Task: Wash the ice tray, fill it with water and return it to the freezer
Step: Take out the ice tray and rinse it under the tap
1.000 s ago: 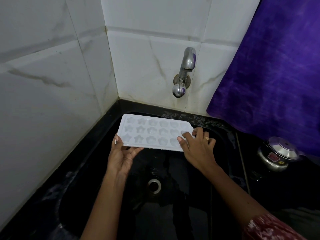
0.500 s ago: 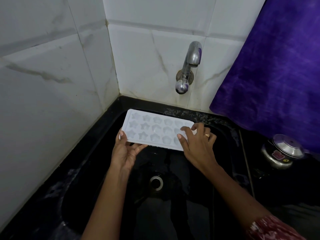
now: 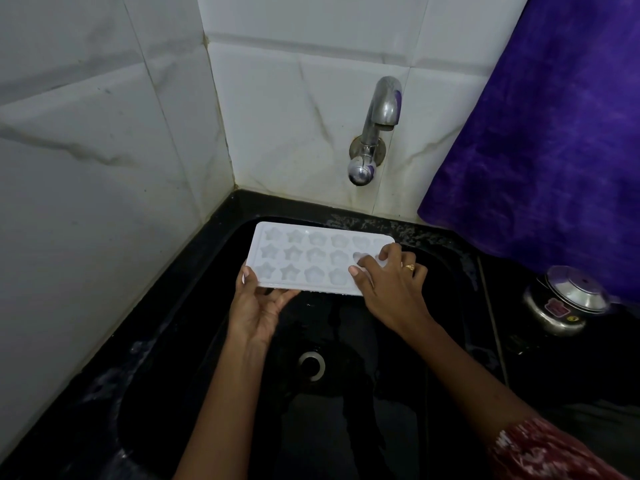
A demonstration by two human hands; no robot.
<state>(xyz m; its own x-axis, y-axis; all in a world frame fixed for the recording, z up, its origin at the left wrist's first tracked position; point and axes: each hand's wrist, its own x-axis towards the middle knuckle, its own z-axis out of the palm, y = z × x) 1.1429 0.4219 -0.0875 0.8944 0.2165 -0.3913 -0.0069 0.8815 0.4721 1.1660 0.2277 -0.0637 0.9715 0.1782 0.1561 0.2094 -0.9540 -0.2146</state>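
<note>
A white ice tray [image 3: 304, 258] with star and flower moulds is held level over the black sink [image 3: 194, 334], below and left of the tap. My left hand [image 3: 258, 303] grips its near left corner, thumb on top and fingers underneath. My right hand [image 3: 388, 285], with a ring on one finger, lies on the tray's right end with its fingertips in the moulds there. The steel tap [image 3: 377, 126] sticks out of the tiled wall above; no water runs from it.
The sink drain [image 3: 311, 365] lies below the tray. A steel pot with a lid [image 3: 562, 303] stands on the black counter to the right. A purple cloth [image 3: 554, 133] hangs at the upper right. White tiled walls meet in the corner at left.
The tray and both hands sit slightly farther back toward the wall under the tap. My right fingers have shifted over the moulds at the tray's right end.
</note>
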